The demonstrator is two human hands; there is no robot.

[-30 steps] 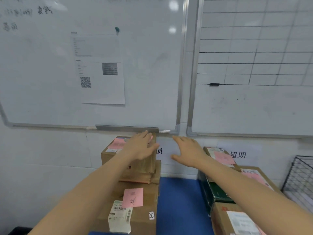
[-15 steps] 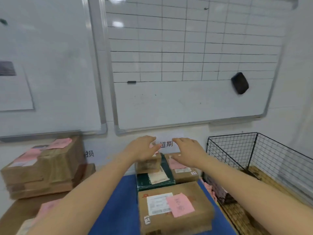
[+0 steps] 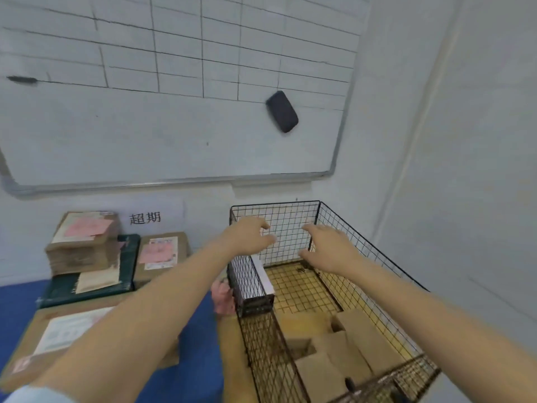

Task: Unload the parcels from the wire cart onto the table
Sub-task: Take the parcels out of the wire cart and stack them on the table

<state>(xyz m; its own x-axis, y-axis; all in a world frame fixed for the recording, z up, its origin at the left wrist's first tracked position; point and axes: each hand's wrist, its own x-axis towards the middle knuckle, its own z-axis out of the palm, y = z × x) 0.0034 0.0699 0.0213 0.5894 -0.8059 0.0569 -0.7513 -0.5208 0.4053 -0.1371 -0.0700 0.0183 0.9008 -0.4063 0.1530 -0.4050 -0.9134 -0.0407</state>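
Head view: at left, the blue counter carries stacked cardboard boxes. Left hand and right hand hover empty, fingers spread, over the black wire cart. Its brown cardboard parcels, lying at the near end, look stiff and probably light; clasp opposite sides.

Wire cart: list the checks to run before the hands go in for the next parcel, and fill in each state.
1. Both hands free: left hand and right hand hold nothing. Ok.
2. Hands above the wire cart: both hover over its far end. Ok.
3. Parcels left to unload: brown parcels lie at the near end, and a slim parcel stands against the left wall. Ok.
4. Contact with a parcel: neither hand touches one. Not ok.
5. Landing spot: the blue table shows a bare strip beside the cart. Ok.
6. Weight of the parcels: cannot tell.
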